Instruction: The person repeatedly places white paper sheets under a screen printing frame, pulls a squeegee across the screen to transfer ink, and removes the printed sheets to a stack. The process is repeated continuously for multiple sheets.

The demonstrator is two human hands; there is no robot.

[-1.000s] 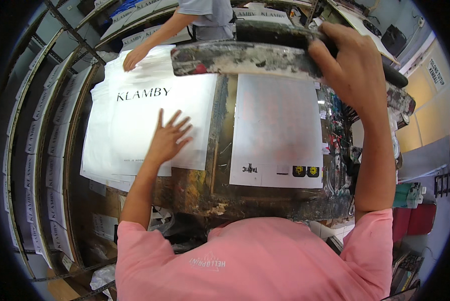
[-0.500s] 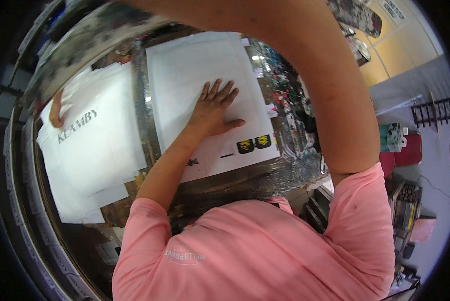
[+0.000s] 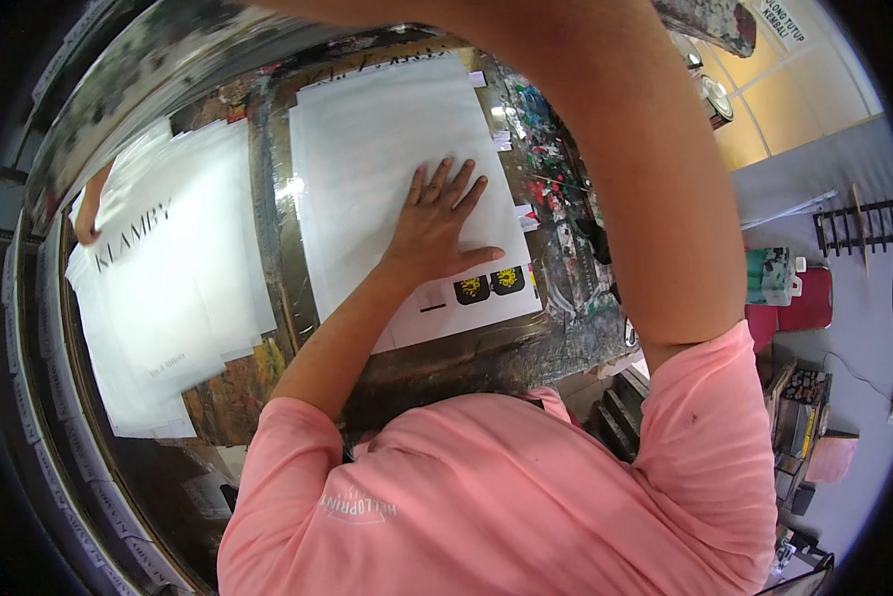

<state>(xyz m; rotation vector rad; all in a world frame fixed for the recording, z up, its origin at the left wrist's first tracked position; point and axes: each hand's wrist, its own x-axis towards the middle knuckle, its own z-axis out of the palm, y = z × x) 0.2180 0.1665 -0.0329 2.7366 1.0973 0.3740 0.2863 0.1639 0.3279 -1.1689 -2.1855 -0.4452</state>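
The left hand (image 3: 444,221) is lying flat, fingers spread apart and palm down, on a white printed sheet (image 3: 387,159) at the centre of the frame, pressing it onto the paint-smeared work table (image 3: 566,328). The sheet is sitting squarely on the table's shiny platen, its lower edge carrying two small dark squares with yellow marks (image 3: 488,285) just below and right of the thumb. To hold it well, the pressure is probably best kept even across the whole palm, so that the paper is not sliding or wrinkling, and the fingertips should be staying clear of the printed marks to avoid smudging. The right arm (image 3: 625,169) is reaching up across the upper right of the frame; its hand is running out of view at the top edge, so whether those fingers are apart or clamped on anything cannot be told. At the left of the frame a stack of white sheets (image 3: 168,288) bearing large dark lettering is lying fanned out, well apart from the held sheet, with another person's hand (image 3: 88,214) touching its upper left corner. No open container is showing plainly; at the far right a green-and-white carton (image 3: 769,276) is standing beside a red case (image 3: 809,303), both closed, their contents hidden.
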